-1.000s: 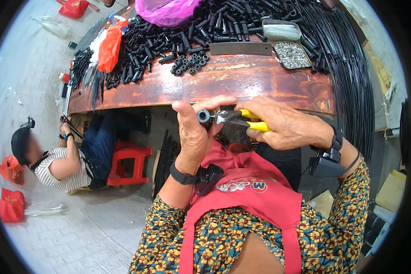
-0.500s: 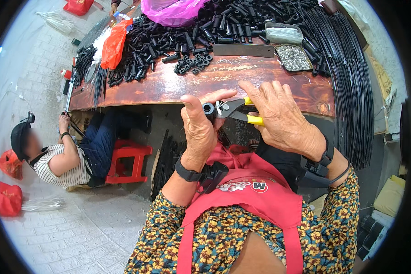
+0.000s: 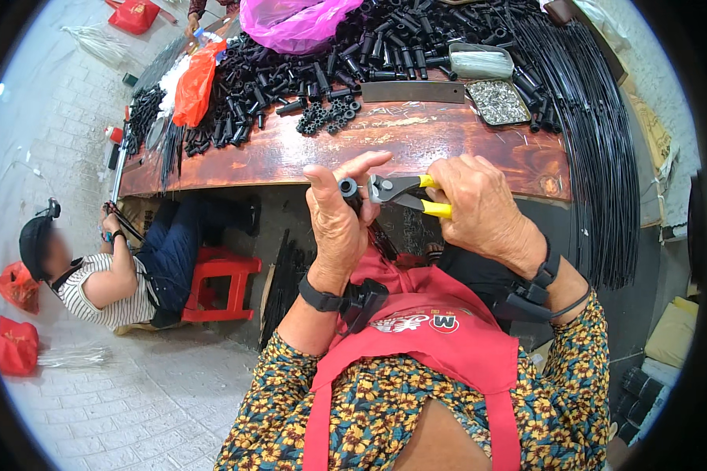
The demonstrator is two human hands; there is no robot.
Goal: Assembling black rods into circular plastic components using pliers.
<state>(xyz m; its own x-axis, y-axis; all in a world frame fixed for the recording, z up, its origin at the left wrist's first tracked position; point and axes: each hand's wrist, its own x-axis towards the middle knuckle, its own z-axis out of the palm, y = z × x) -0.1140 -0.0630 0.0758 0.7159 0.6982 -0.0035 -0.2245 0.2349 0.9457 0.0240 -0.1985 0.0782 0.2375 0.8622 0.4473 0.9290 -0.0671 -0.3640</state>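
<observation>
My left hand (image 3: 334, 224) is wrapped around a black plastic tube (image 3: 349, 188), its round open end facing up, with the thumb and index finger stretched out past it. In my right hand (image 3: 483, 200) I grip a pair of cutting pliers (image 3: 404, 191) with dark metal jaws and yellow handles. The jaws lie just right of the tube, close to my left fingers, over the gap in front of the table edge. Whatever sits between the jaws is too small to make out.
On the wooden table (image 3: 251, 165) lie many black tubes (image 3: 322, 78), black rings (image 3: 327, 116), a flat bar (image 3: 412, 92), a tray of small metal pieces (image 3: 498, 102) and a box of white sticks (image 3: 481, 61). Long black rods (image 3: 605, 157) hang at right. A person (image 3: 110, 267) sits left beside a red stool (image 3: 220, 284).
The pliers' head has turned and shifted slightly left toward the tube. The thin pale strands seen at the jaws before no longer show. The seated person's hands have moved a little lower.
</observation>
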